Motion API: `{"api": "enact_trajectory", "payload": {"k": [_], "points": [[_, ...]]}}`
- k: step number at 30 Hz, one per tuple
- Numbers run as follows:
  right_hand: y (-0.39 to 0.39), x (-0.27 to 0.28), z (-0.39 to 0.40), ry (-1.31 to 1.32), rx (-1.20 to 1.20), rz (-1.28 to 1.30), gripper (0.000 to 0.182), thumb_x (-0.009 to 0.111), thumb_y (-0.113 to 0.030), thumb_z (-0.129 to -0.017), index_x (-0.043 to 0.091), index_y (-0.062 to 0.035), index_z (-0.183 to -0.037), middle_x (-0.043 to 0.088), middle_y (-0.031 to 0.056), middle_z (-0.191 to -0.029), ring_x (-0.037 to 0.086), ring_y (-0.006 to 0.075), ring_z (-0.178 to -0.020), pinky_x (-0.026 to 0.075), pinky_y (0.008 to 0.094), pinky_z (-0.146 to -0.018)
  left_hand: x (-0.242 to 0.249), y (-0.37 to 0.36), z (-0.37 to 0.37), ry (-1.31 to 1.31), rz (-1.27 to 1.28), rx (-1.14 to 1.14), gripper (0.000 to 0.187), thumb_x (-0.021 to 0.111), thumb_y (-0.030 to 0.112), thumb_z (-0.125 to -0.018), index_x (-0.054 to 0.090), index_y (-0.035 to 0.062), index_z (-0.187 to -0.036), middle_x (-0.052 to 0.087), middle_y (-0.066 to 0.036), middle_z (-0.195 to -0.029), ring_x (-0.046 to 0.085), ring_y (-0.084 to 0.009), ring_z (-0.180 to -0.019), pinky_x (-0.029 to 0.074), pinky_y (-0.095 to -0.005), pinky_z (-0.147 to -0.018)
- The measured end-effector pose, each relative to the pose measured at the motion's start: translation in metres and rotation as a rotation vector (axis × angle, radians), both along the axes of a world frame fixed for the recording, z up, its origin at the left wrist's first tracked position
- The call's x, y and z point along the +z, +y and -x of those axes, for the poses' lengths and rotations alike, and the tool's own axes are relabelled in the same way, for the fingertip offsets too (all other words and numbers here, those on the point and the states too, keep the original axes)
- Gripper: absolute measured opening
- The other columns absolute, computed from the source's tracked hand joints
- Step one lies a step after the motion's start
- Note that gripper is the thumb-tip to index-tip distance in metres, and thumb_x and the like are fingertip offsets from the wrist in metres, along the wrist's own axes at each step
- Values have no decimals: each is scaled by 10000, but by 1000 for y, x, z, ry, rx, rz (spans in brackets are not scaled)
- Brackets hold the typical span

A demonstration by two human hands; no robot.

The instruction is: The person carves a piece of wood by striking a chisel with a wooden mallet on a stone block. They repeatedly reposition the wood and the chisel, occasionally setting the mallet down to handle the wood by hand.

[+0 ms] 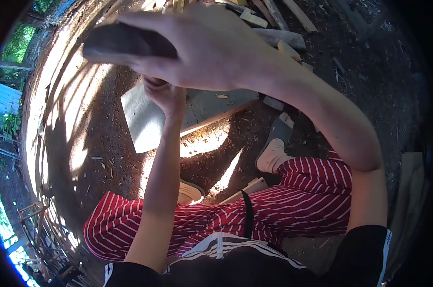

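My right hand [204, 55] is raised high in the head view, its thumb and fingers closed round a dark, elongated, rounded piece [125, 42] that points to the left. The frame does not show what kind of thing this piece is. Just below it, my left hand [167, 99] is held up with curled fingers, partly covered by the right hand. Whatever lies in the left hand is hidden. Beneath both hands, a grey flat board [147, 117] with a wooden edge rests on the ground.
Wood offcuts [252, 18] and a short log [281, 38] lie on the dirt at the top. My sandalled foot [276, 138] stands to the right of the board. A wooden bar [247, 189] shows between my legs. Sticks [34, 210] crowd the lower left.
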State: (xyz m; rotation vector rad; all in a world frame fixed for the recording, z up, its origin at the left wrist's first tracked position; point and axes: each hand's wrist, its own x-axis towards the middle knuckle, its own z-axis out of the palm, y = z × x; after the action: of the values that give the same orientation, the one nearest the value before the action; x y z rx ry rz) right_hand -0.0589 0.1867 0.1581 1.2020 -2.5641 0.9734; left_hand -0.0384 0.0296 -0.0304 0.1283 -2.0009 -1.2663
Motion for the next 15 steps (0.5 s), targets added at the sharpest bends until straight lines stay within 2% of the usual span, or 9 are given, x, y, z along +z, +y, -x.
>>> {"api": "enact_trajectory", "payload": {"k": [2, 4, 5, 8, 10, 11, 12, 14, 15], "points": [[-7, -4, -1, 33, 48, 242, 430, 639, -356, -829, 601, -134, -1195, 705, 118, -746, 710, 250, -660, 575, 428, -625, -18, -1, 2, 9, 22, 17, 344, 790, 148, -723, 489, 61, -865, 520, 4, -774, 487, -96, -717, 401, -255, -681], [-12, -10, -5, 274, 46, 509, 395, 638, -355, -829, 607, -122, -1145, 706, 127, -760, 707, 273, -659, 573, 433, -623, -29, 3, 4, 242, -499, -59, 368, 806, 175, -684, 490, 56, -831, 508, -8, -719, 461, -95, -675, 372, -264, -644], [-4, -6, -13, 46, 20, 80, 429, 633, -363, -830, 608, -123, -1184, 706, 136, -773, 704, 290, -664, 568, 443, -618, -14, 7, -1, 246, -489, -54, 368, 806, 175, -684, 490, 56, -831, 508, -8, -719, 461, -95, -675, 372, -264, -644], [1, -7, -7, 33, -11, -28, 460, 649, -359, -820, 603, -126, -1214, 704, 139, -772, 704, 289, -669, 564, 445, -603, 16, 17, -1, 133, -188, 88, 364, 800, 174, -692, 503, 46, -859, 525, -14, -753, 475, -96, -699, 383, -274, -643], [-1, -9, -4, -65, 39, 28, 502, 651, -368, -817, 585, -135, -1256, 707, 133, -783, 706, 289, -685, 562, 447, -617, 5, 9, -5, 150, -166, 9, 364, 807, 184, -690, 513, 51, -857, 530, -8, -757, 494, -98, -725, 388, -268, -665], [-5, -7, -4, 89, 37, 250, 506, 648, -370, -820, 577, -141, -1266, 707, 130, -792, 706, 289, -688, 561, 454, -626, -44, -22, -2, -149, -146, 43, 340, 753, 225, -791, 533, 42, -974, 557, -19, -865, 534, -119, -815, 432, -283, -738], [-7, -7, -5, 246, 35, 477, 511, 645, -372, -823, 568, -148, -1276, 708, 126, -802, 706, 289, -691, 560, 461, -636, -53, -17, 2, -154, -149, 47, 340, 753, 225, -791, 533, 42, -974, 557, -19, -865, 534, -119, -815, 432, -283, -738], [-7, -16, -9, 204, 70, 497, 525, 639, -375, -825, 560, -159, -1297, 708, 117, -792, 706, 284, -695, 564, 464, -655, -43, -2, 7, 214, -659, -141, 302, 630, 239, -919, 510, 39, -1110, 555, -31, -986, 549, -138, -896, 463, -315, -812], [-5, -21, -9, 85, 65, 212, 508, 640, -371, -825, 568, -158, -1280, 705, 112, -771, 705, 281, -694, 567, 454, -651, -33, -6, 1, 47, -1406, -277, 297, 510, 228, -998, 456, 41, -1223, 529, -53, -1120, 542, -155, -997, 474, -337, -881]]}}
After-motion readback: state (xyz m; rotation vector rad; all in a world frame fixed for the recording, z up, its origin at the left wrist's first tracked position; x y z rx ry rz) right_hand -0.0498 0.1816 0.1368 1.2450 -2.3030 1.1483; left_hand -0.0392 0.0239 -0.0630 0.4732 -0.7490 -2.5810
